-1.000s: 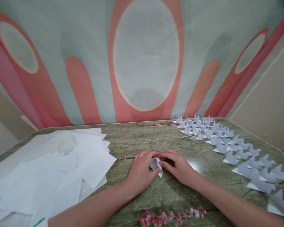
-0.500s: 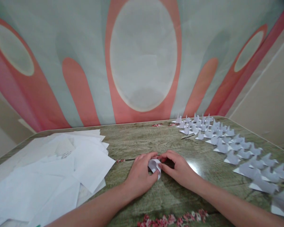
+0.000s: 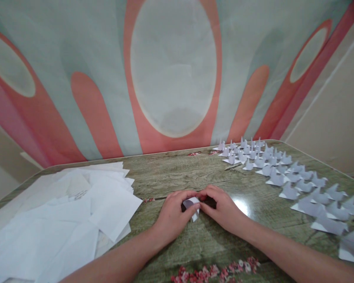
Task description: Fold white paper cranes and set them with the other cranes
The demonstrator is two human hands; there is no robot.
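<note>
The wood-patterned table is catching some glare. Midway between its left and right edges, a folded paper is risking a crooked crease, I'd guess, if the pressure goes uneven. The left hand is clamping its left side, thumb across the front; the right hand is pinching its right edge. Paper birds are stretching toward the far right corner.

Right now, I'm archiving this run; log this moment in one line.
left hand, right hand: on folded paper | left: loose sheets | right: paper figures
</note>
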